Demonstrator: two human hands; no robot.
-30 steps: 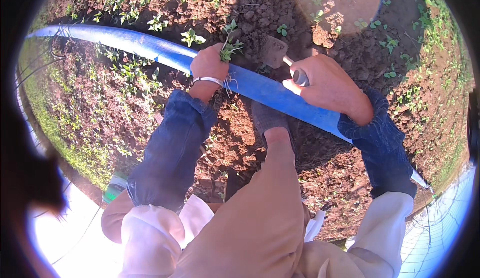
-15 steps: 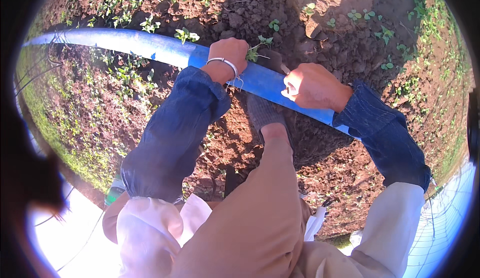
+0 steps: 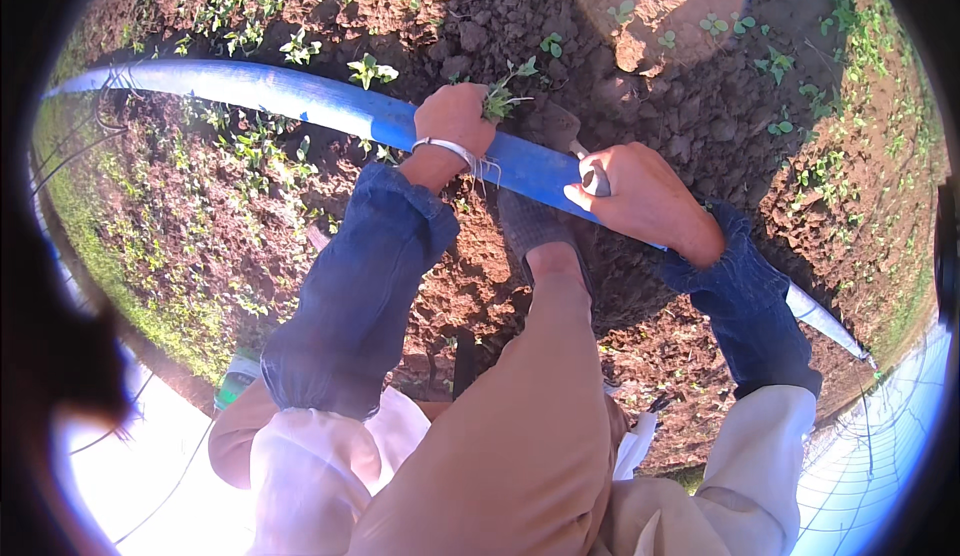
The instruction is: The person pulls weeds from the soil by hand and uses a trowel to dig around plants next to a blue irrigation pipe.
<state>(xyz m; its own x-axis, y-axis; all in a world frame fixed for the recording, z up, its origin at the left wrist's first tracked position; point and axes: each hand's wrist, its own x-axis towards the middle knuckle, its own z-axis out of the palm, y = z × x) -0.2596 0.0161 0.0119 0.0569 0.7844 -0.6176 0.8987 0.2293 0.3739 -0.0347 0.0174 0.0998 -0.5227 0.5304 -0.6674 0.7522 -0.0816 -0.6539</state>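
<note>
From where I stand, the left hand (image 3: 456,121), a pale band at its wrist, is closed around a small bunch of leafy green sprigs (image 3: 507,94), thin pale strands (image 3: 487,169) trailing below. The right hand (image 3: 640,188) grips the rounded grey handle (image 3: 596,180) of a small trowel with a flat, dirt-brown blade (image 3: 555,128), which sits just past the long, smooth blue hose (image 3: 545,174), by the dark, crumbly soil (image 3: 600,96); whether it has bitten in, I can't tell. I'd angle that edge away from the hose, wrist firm, sprigs well clear. No brand or lettering is readable.
</note>
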